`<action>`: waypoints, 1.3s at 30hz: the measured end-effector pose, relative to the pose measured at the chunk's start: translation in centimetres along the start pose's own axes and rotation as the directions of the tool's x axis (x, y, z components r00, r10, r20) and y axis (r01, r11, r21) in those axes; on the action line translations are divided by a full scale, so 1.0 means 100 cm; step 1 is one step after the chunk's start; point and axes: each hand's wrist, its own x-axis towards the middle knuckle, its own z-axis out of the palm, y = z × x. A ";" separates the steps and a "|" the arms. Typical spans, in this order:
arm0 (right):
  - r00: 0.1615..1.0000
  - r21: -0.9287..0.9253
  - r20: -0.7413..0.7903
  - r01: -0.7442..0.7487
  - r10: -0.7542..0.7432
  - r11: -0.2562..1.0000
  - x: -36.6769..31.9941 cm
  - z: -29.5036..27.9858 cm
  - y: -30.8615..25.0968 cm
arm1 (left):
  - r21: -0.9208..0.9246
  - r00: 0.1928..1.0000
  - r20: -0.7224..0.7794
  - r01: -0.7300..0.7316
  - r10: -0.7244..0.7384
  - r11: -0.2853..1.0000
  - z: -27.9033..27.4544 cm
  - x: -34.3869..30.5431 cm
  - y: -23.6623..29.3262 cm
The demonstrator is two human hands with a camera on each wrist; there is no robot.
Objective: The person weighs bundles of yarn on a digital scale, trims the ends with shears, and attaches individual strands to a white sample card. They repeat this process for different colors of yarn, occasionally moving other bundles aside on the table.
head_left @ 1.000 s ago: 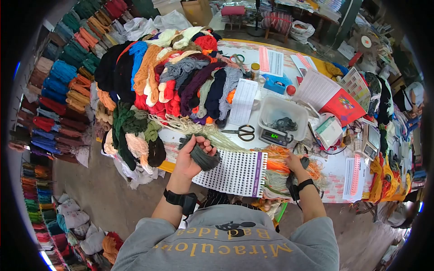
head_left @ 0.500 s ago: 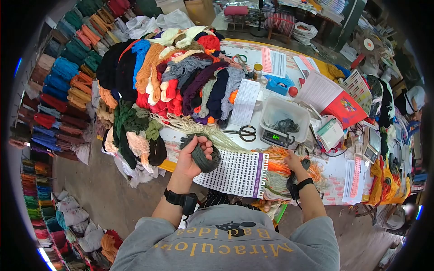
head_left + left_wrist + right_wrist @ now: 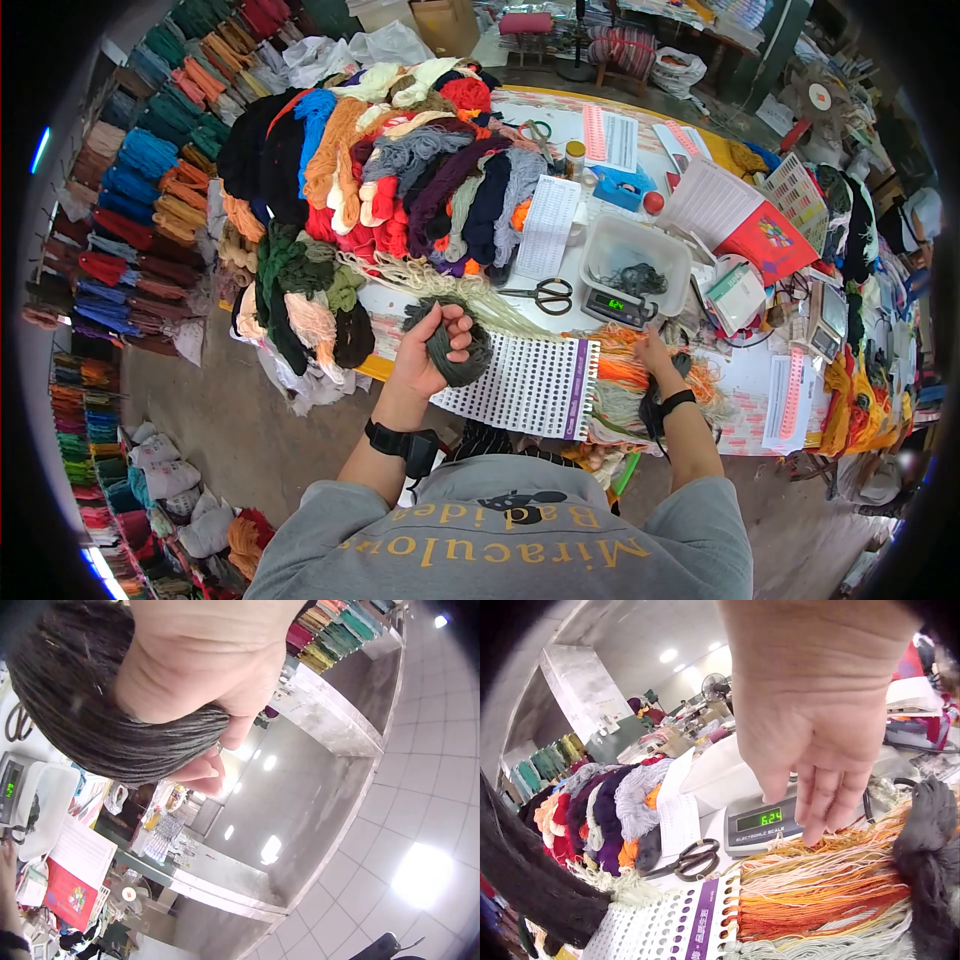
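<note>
In the head view the left hand [image 3: 422, 358] grips a dark grey-green yarn skein [image 3: 463, 352] over the punched card [image 3: 520, 385]; its curled fingers also show around the skein [image 3: 97, 705] in the left wrist view. The right hand [image 3: 660, 362] is beside the near right corner of the electronic scale [image 3: 614, 308], which reads 6.24. Its fingers extend downward in the right wrist view, where the hand [image 3: 817, 750] holds nothing visible, just above the orange threads [image 3: 817, 900]. Whether the fingertips touch scale or threads cannot be told. A clear tub [image 3: 655, 240] stands on the scale, with dark yarn inside.
Scissors [image 3: 550, 296] lie left of the scale. A large heap of coloured skeins [image 3: 425, 150] covers the table's left part. Printed sheets [image 3: 547, 225], a red booklet [image 3: 768, 242] and another scale [image 3: 828, 322] lie around the tub. Dark yarn [image 3: 930, 855] lies across the orange threads.
The right hand has moved slightly up and to the right, its fingertips now nearer the scale's corner. The left hand still grips the skein in nearly the same place.
</note>
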 end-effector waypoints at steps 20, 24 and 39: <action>0.614 -0.558 -0.493 0.322 -0.617 0.765 0.000 0.006 -0.116 | 0.082 0.993 0.116 0.018 -0.027 0.996 0.022 -0.010 -0.008; 0.937 0.345 -0.108 0.349 -0.332 0.871 -0.069 -0.004 -0.238 | 0.128 0.957 0.274 0.062 -0.096 0.990 0.025 -0.005 -0.017; 0.676 0.083 0.058 0.730 -0.734 0.679 -0.180 0.014 -0.312 | -0.102 0.883 0.468 0.105 -0.046 0.989 0.003 -0.022 -0.029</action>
